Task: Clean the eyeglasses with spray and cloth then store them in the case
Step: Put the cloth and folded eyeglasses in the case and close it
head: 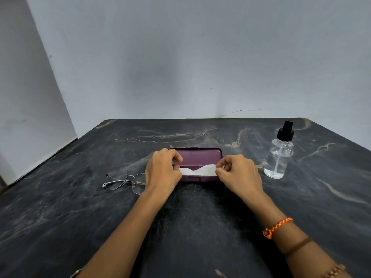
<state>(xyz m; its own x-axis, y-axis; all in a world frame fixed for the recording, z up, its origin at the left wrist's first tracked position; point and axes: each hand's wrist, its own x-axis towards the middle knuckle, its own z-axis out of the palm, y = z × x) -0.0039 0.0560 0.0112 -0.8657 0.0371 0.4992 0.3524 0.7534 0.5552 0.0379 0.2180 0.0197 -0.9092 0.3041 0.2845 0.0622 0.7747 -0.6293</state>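
We face a plain grey wall (180, 57), and before us lies a dark marbled table (200, 227). At its middle sits the purple case (197, 155), lid open and standing back. To the right, well apart from it, stands the clear spray bottle (278, 155) with its black pump top, upright and untouched. The eyeglasses (124, 182) lie on the table just left of the case, partly hidden behind our left wrist.

Across the case stretches the white cloth (197, 171), sagging in the middle. Our left hand (162, 171) has its fingers curled, pinching the cloth's left end; our right hand (239, 173) pinches the right end between thumb and forefinger.

We judge this an early step: the cloth is being drawn out of the case, and nothing suggests the glasses are cleaned yet. Next we would need to lift the cloth clear, set it down or keep it in one hand, and free the other for the bottle or the glasses.
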